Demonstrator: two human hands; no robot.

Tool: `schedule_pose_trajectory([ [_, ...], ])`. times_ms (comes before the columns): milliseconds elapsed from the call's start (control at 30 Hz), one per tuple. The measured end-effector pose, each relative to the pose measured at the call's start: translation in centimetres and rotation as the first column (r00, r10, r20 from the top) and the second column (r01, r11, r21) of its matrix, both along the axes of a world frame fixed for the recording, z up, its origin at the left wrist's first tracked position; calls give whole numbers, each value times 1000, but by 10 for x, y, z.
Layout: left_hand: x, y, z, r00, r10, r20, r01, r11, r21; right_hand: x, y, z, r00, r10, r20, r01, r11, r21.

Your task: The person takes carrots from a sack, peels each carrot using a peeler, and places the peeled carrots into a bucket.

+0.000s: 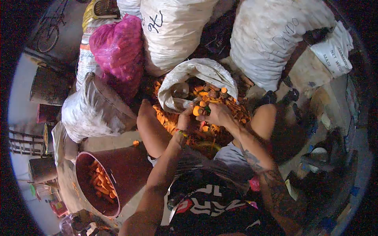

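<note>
My right hand (217, 115) is closed around something green and dark beside cut orange pieces (196, 111), in front of the open white sack (173, 76). Just left of it, my left hand (186, 118) has its fingers bent close to the same orange pieces; what it holds, if anything, is hidden. Inside the sack's rolled mouth lie more orange and brown pieces (212, 93). Orange peelings (167, 120) are heaped between my knees, under and around both hands. Part of a yellowish rim (214, 148) shows below the hands.
A dark red bucket (136, 173) at the left holds orange pieces (103, 183). Full white sacks (169, 31) (271, 43) and a pink mesh sack (118, 55) stand ahead. A grey-white sack (92, 110) leans at the left. One orange piece (136, 143) lies on the floor.
</note>
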State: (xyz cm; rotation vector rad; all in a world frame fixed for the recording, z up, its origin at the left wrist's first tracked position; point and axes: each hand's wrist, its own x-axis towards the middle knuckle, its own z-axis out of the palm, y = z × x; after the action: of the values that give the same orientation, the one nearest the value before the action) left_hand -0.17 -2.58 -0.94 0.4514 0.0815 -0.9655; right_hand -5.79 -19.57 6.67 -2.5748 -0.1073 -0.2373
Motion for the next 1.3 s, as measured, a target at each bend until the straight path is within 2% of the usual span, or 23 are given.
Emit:
schedule_pose_trajectory([
  [33, -4, -7, 11, 997, 71, -19, -68, 988, 136, -1, 1, 1, 1000, 0, 26, 0, 1000, -3],
  [67, -7, -11, 23, 995, 86, -41, -78, 984, 163, -1, 1, 2, 996, 17, 91, -16, 1000, -11],
  [133, -9, -19, 40, 990, 117, -84, -96, 972, 215, 0, -1, 1, 994, 36, 100, -37, 999, 9],
  [200, -6, -11, 18, 999, 33, 31, -37, 989, 146, 0, -3, -6, 999, 44, -15, -43, 997, 70],
  [300, -10, 0, 19, 998, -20, 55, 7, 973, 231, 7, -9, -24, 989, -59, 137, 20, 962, 274],
  [333, -12, 1, 25, 999, -27, 35, 16, 957, 290, 5, -13, -22, 993, -64, 103, 36, 965, 261],
  [400, -16, 0, 36, 1000, -12, -8, 13, 952, 307, 3, -16, -22, 995, -75, 61, 70, 994, 89],
  [533, -18, -3, 47, 999, 46, 16, -49, 953, 300, 0, -11, -8, 998, -23, 53, 11, 977, 215],
  [600, -18, -6, 44, 997, 40, 71, -58, 961, 270, -1, -11, -2, 999, -20, -28, 25, 975, 220],
  [667, -18, -9, 42, 996, 41, 82, -63, 956, 286, -2, -13, -10, 980, -52, -193, 79, 987, 137],
  [733, -18, -12, 50, 997, 53, 48, -66, 935, 349, 1, -12, -17, 999, -23, -43, 30, 988, 153],
  [833, -20, -20, 56, 989, 141, 41, -146, 915, 376, 0, -12, -15, 1000, -11, 0, 11, 992, 123],
  [933, -14, -13, 41, 984, 19, 176, -77, 941, 330, -2, -10, -15, 998, -45, -41, 50, 990, 129],
  [1033, -16, -18, 42, 987, 69, 146, -120, 918, 378, 0, -9, -13, 998, -30, -54, 37, 989, 145],
  [1133, -11, -12, 27, 983, 12, 183, -56, 970, 236, 1, -6, -1, 998, -33, -58, 37, 996, 76],
  [1233, -17, -23, 32, 978, 190, 81, -205, 936, 285, -2, -1, 17, 995, -45, -85, 53, 995, 88],
  [1300, -16, -21, 28, 985, 169, 36, -173, 971, 163, -2, -1, 15, 997, -50, -62, 56, 993, 101],
])
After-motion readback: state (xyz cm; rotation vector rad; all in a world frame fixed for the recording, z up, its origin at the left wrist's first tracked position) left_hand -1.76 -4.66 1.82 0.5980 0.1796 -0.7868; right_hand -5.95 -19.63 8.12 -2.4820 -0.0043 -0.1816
